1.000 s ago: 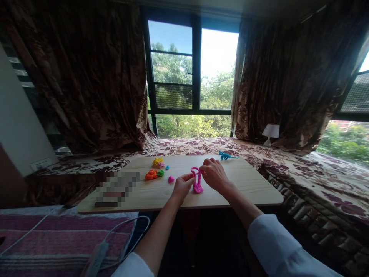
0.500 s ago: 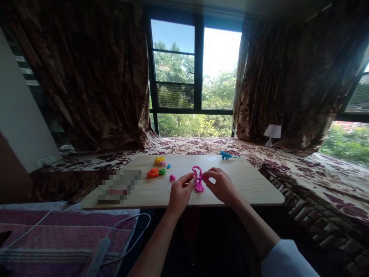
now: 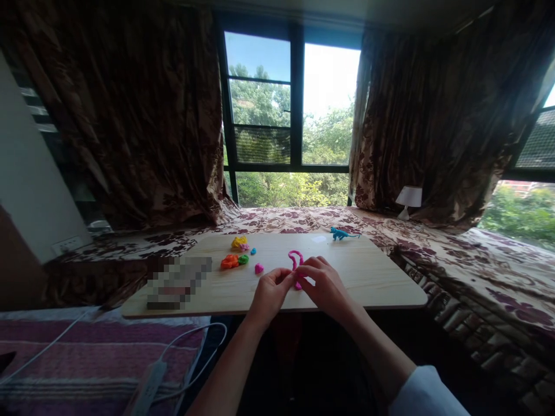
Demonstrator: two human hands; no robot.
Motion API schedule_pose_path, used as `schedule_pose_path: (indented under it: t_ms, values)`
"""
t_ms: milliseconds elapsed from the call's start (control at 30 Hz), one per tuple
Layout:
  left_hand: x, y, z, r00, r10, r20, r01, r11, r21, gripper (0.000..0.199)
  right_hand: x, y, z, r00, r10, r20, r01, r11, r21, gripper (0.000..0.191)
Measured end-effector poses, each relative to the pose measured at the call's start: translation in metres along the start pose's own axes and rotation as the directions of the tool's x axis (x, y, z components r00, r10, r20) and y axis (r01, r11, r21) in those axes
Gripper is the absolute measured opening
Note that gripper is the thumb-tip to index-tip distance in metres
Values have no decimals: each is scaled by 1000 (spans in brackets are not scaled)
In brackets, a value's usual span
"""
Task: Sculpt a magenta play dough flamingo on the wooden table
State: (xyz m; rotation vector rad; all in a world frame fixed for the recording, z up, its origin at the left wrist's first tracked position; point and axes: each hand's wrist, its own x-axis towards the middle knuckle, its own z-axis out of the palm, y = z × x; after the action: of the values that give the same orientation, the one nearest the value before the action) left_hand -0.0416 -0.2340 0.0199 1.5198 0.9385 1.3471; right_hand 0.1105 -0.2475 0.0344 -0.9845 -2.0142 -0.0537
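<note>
A pink modelling clay figure (image 3: 296, 254) lies on the light wooden table (image 3: 368, 283), its upper part a curved loop. My left hand (image 3: 272, 292) pinches the clay from the left at its middle. From the right, my right hand (image 3: 321, 281) has its fingertips closed on the same spot, touching the left fingers. Together they cover most of the figure's lower part. A small pink clay lump (image 3: 259, 268) sits just left of my left hand.
Orange clay (image 3: 229, 262), green clay (image 3: 243, 259), yellow clay (image 3: 239, 241) and a small blue piece (image 3: 254, 251) lie at the back left. A blue animal figure (image 3: 342, 233) stands at the far edge. A blurred-out flat object (image 3: 180, 283) lies at left. A power strip (image 3: 150, 381) rests below.
My right hand has moved left, and its fingertips now meet those of my left hand over the pink clay. More of the figure's lower part is covered.
</note>
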Motion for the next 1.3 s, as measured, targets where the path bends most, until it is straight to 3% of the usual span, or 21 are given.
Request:
schedule_pose_path:
  t_ms: [100,200,300,400,467,533,633,700,767,867,1033,1167,1300]
  values:
    - [1,-5,0,998,-65,14,67,993,-100,25,-2,-4,11,998,53,-30,-51,996,78,16]
    - [-3,-8,3,996,-86,-25,82,988,-134,23,-4,2,21,979,180,-96,-166,976,141,14]
    - [-6,-8,-6,996,-61,-62,55,994,-97,22,-8,25,18,909,362,-207,-328,928,178,17]
    - [8,-15,-35,970,-42,-240,50,998,27,27,-18,57,7,819,513,-256,-437,847,302,22]
    - [29,-25,-58,913,0,-409,90,975,201,31,-27,74,4,822,530,-208,-443,825,351,25]
    - [54,-39,-77,884,82,-461,147,885,441,30,-36,84,10,823,548,-152,-462,800,382,28]
    - [83,-56,-89,892,103,-440,179,813,554,26,-44,91,26,795,591,-136,-507,771,384,29]
    - [90,-64,-88,922,130,-364,176,699,693,22,-48,92,34,788,598,-148,-523,777,351,27]
    - [89,-69,-86,949,143,-280,147,586,797,19,-50,93,37,798,587,-140,-526,790,315,25]
    - [78,-70,-83,966,164,-200,89,517,852,22,-51,93,35,820,561,-117,-516,812,272,25]
    - [65,-70,-81,974,227,4,-58,230,972,30,-47,96,28,873,485,-55,-473,868,149,25]
    - [70,-73,-75,975,219,-32,-3,158,987,28,-40,102,16,899,438,22,-435,897,-82,25]
    - [75,-78,-72,961,226,-159,124,163,979,32,-35,105,4,912,351,215,-291,919,-266,20]
